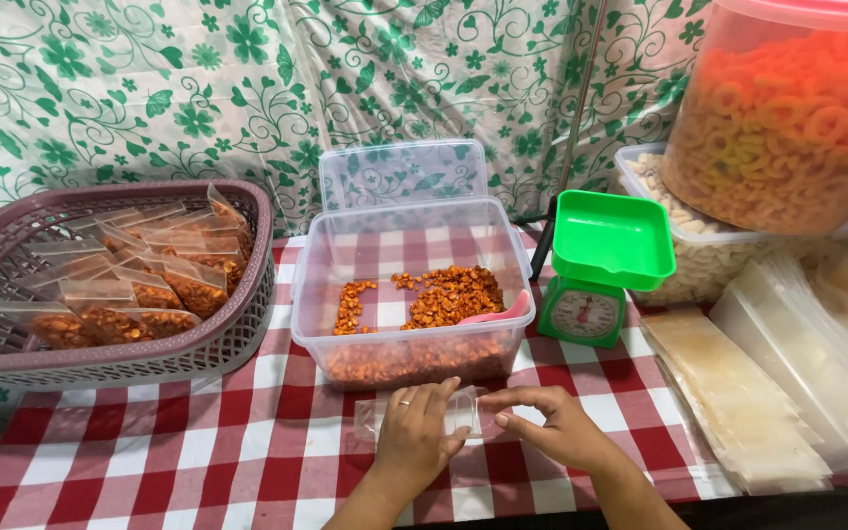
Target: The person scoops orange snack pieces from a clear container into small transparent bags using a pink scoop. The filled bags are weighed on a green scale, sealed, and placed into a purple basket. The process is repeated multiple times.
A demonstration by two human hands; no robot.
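Ideally, both hands, left (412,432) and right (554,424), each grip pinching the small clear plastic bag (461,412) low over the checked worktop (247,442), should part its seemingly unopened mouth evenly.

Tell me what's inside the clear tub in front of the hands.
The tub holds orange-brown snack pieces and a pink scoop. The scoop's lower part is hidden by its wall.
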